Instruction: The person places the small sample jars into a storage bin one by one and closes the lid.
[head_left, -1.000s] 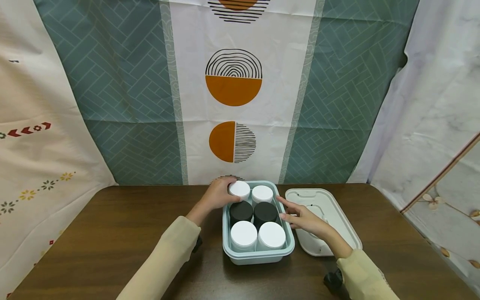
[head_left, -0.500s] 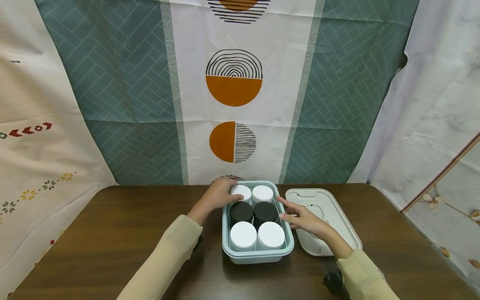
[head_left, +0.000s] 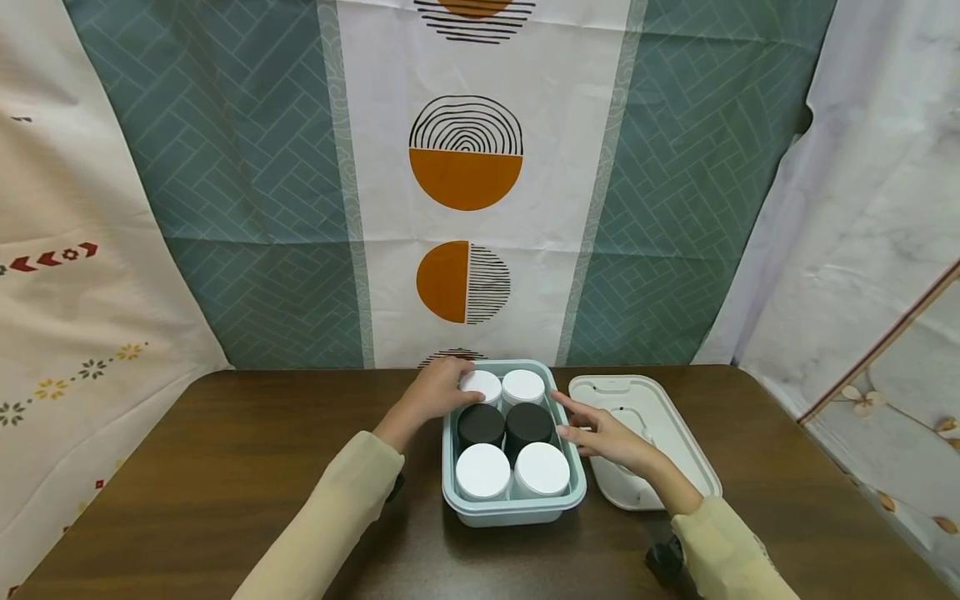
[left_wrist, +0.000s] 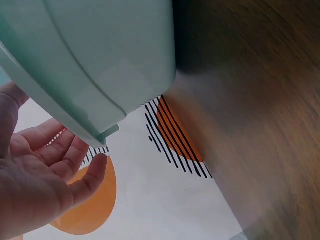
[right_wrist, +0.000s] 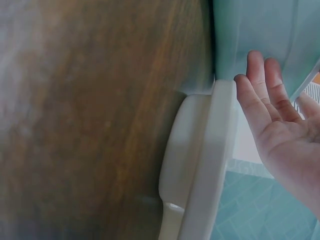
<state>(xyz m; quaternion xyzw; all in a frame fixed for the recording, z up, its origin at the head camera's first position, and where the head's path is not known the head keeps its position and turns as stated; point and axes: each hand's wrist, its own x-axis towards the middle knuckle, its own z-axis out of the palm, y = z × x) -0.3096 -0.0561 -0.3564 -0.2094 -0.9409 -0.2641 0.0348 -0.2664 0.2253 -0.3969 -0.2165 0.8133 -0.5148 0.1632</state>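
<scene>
A light blue plastic bin (head_left: 520,514) stands on the table, holding several jars. Two black-lidded jars, including a black-lidded jar (head_left: 481,426) on the left, sit between white-lidded pairs. My left hand (head_left: 432,392) reaches over the far left corner and pinches the back-left white-lidded jar (head_left: 481,386) between thumb and fingers. In the left wrist view, the other fingers (left_wrist: 65,157) hang loosely outside the bin's rim. My right hand (head_left: 603,435) is at the bin's right side, its fingers spread and fairly straight, fingertips right at the rim. A white-lidded jar (head_left: 541,470) sits front right.
A white lid (head_left: 684,450) lies on the brown wooden table (head_left: 285,433) to the right, partly under my right hand and forearm in this view. A patterned cloth (head_left: 465,225) hangs at the table's back edge, with pale cloths on both sides.
The back-left white-lidded jar has sunk a little lower and to the right in the bin, with my left hand on it. The right hand has stayed put.
</scene>
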